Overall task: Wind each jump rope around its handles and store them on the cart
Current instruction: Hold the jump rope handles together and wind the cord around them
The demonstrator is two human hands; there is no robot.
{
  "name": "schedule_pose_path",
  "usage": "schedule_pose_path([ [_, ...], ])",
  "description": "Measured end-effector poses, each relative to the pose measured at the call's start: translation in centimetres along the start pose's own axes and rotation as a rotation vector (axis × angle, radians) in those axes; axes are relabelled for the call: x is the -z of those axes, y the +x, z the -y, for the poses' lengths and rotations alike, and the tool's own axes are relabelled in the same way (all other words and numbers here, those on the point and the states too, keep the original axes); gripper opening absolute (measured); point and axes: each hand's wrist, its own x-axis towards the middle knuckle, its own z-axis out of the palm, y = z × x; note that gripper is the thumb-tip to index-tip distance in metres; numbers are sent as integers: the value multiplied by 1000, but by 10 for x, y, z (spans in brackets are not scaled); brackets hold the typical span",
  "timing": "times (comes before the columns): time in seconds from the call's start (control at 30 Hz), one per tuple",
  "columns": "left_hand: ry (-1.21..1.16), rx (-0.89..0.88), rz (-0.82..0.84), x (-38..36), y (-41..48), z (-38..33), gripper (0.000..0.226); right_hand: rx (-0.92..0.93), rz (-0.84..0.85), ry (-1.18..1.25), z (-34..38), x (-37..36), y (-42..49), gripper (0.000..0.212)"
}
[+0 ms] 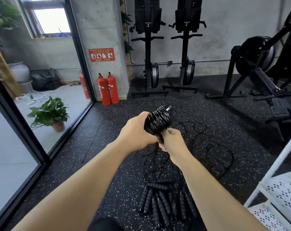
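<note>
My left hand (136,130) grips the black handles of a jump rope (158,119), held up in front of me with many turns of black cord wound around them. My right hand (170,139) pinches the cord just below the bundle. Beneath my hands, several more black jump ropes lie on the speckled floor, their foam handles (163,204) bunched near me and their loose cords (213,154) spread beyond. The white cart (274,194) with perforated shelves stands at the right edge.
Two upright black machines (166,47) stand against the far wall, and a rowing machine (264,77) sits at the right. Red fire extinguishers (108,89) stand by the pillar. A glass wall with a black frame (33,139) runs along the left, with a potted plant (51,114) behind it.
</note>
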Motion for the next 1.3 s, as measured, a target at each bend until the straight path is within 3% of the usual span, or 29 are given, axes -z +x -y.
schedule_pose_path([
  [0.17, 128, 177, -57, -17, 16, 32, 49, 41, 56, -31, -16, -10, 11, 31],
  [0.37, 178, 227, -62, -33, 20, 52, 39, 82, 113, -48, -36, -11, 26, 32],
  [0.57, 241, 273, -4, -55, 17, 75, 56, 32, 57, 39, -69, -6, 39, 32],
  [0.83, 12, 414, -131, -80, 10, 112, 27, -41, 190, -368, -81, -2, 54, 48],
  [1.0, -134, 497, -102, -81, 19, 130, 32, 55, 181, -808, -98, -4, 64, 47],
  [1.13, -230, 527, -77, -75, 28, 133, 40, 133, 190, -933, -99, -11, 64, 44],
  [1.2, -193, 525, -71, -72, 26, 136, 37, 201, 189, -983, -94, -14, 60, 45],
  [1.3, 92, 490, -109, -66, 20, 136, 28, 297, 178, -1061, -85, -18, 50, 46],
])
